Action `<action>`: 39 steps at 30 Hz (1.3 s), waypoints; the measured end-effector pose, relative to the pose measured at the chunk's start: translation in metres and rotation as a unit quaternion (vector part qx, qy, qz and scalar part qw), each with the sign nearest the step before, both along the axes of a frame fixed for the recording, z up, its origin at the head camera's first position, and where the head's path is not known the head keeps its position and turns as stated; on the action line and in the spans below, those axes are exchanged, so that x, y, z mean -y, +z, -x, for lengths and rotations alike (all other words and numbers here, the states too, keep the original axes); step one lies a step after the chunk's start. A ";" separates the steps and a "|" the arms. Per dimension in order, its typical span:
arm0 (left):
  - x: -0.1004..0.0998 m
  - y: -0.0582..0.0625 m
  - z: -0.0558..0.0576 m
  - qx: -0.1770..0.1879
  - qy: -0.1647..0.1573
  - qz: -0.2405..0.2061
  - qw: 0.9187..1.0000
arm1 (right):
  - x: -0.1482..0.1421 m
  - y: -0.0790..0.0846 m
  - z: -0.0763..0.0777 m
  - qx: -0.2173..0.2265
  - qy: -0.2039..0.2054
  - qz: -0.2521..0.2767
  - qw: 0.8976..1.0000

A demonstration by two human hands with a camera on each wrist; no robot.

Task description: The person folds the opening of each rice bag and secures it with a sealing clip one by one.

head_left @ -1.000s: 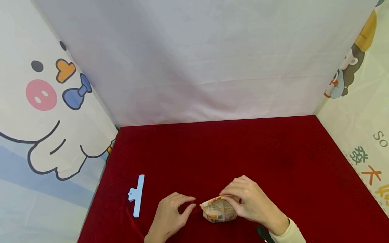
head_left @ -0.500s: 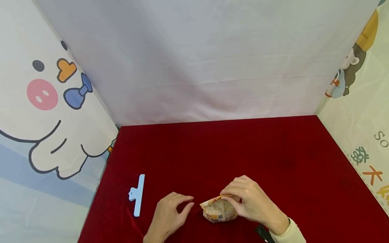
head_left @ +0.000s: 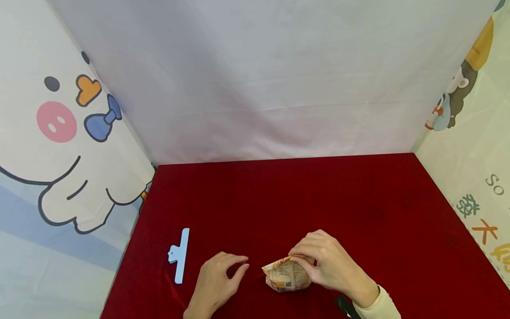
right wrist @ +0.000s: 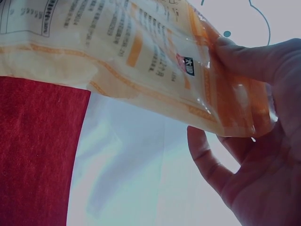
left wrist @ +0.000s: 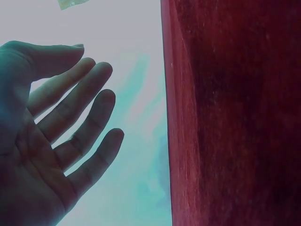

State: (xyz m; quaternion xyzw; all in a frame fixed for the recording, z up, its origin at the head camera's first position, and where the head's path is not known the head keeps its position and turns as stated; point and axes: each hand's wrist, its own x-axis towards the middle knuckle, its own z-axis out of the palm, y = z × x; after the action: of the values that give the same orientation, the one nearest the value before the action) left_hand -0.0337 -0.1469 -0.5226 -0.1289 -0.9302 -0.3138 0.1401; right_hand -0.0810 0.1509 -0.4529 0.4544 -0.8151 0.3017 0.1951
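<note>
Clip: light blue, lying on the red table (head_left: 303,195) well to the left of the bag; I see neither hand touching the clip (head_left: 180,257).
Left hand: just left of the bag and apart from it. Thumb and forefinger make a loose C with a gap at the tips; I see nothing in the left hand (head_left: 216,279).
Bag: printed paper-and-orange packet near the table's front edge, top edge slanting up to the right. I can't tell whether the base of the bag (head_left: 288,277) bears on the cloth.
Right hand: at the bag's upper right corner, thumb on one face, fingers behind, pinching the top edge. Only the right hand (head_left: 328,261) has hold.
Sleeve: pale cuff (head_left: 380,305) right of the bag.
Risk: the bag's left top corner is unheld, so I'd judge the fold could spring open there; a slack right pinch might let the bag tip.
Change: over the last second the left hand drew leftward, away from the bag; bag and right hand look unmoved.
</note>
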 end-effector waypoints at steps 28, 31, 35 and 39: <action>0.017 -0.002 -0.002 -0.008 0.059 0.038 0.997 | 0.000 0.000 -0.001 0.004 -0.005 0.002 1.000; 0.018 -0.002 -0.003 0.000 0.063 0.038 0.997 | 0.000 0.000 -0.002 0.003 -0.007 0.001 1.000; 0.021 -0.003 -0.003 0.016 0.072 0.038 0.997 | 0.000 0.000 -0.002 0.003 -0.009 0.000 1.000; 0.025 -0.004 -0.002 0.022 0.076 0.034 0.996 | 0.000 0.000 -0.002 0.004 -0.011 0.001 1.000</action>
State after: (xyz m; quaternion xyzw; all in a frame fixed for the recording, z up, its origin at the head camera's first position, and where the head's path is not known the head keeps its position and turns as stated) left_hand -0.0313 -0.1723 -0.5266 -0.0554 -0.9504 -0.2728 0.1390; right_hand -0.0785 0.1505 -0.4533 0.4441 -0.8206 0.3021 0.1955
